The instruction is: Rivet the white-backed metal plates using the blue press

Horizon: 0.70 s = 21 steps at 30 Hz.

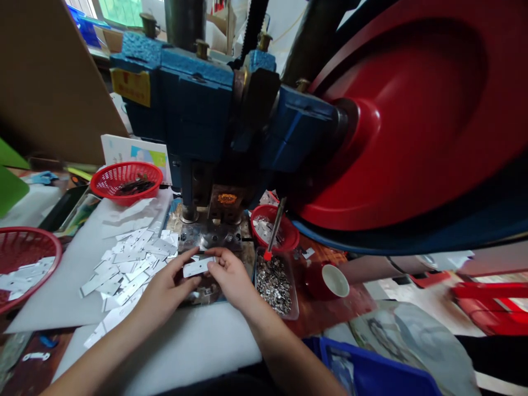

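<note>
Between my two hands is a flat white metal plate (198, 267) with small holes, held just in front of the press die (210, 237). My left hand (171, 283) is closed on the plate's left end, thumb below and fingers above. My right hand (231, 275) pinches its right end with the thumb on top. To the left of my left hand lies a loose heap of similar white plates (127, 267) on a white foam sheet (78, 280). Right of my right hand stands a clear plastic tray (294, 302) full of small shiny metal parts (272, 283).
The blue press (193, 82) rises ahead, its big red flywheel (421, 121) overhanging the right side. Red baskets (126, 190) stand at left and a red bowl (289, 234) behind the tray. A red cup (319, 283) lies at right; a blue bin (383, 374) sits below.
</note>
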Motion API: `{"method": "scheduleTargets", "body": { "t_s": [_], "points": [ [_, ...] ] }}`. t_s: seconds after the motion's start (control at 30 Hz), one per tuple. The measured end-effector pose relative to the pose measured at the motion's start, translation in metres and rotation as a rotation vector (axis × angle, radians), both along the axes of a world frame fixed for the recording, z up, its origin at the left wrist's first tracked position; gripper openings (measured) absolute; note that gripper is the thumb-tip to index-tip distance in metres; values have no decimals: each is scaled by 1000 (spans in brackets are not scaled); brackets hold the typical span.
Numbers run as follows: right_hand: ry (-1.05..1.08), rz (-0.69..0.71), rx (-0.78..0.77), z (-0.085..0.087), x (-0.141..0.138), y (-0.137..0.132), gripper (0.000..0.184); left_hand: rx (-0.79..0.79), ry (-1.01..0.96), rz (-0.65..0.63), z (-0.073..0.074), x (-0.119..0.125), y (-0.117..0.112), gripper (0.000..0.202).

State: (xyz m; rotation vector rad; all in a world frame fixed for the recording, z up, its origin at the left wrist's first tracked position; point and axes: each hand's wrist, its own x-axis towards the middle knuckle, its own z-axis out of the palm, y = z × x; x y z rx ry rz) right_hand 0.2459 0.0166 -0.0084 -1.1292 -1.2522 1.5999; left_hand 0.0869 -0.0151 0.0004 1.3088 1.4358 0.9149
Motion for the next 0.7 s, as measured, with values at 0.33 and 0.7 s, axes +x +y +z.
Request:
{"method": "scheduleTargets", "body": {
  "t_s": [0.33,0.7],
  "points": [
    [-129,-80,127,-6,9,8,29,-52,-62,94,14,7,22,45],
    [45,-144,-35,5,13,8,29,-367,-556,222,7,8,18,54]
  ]
}}
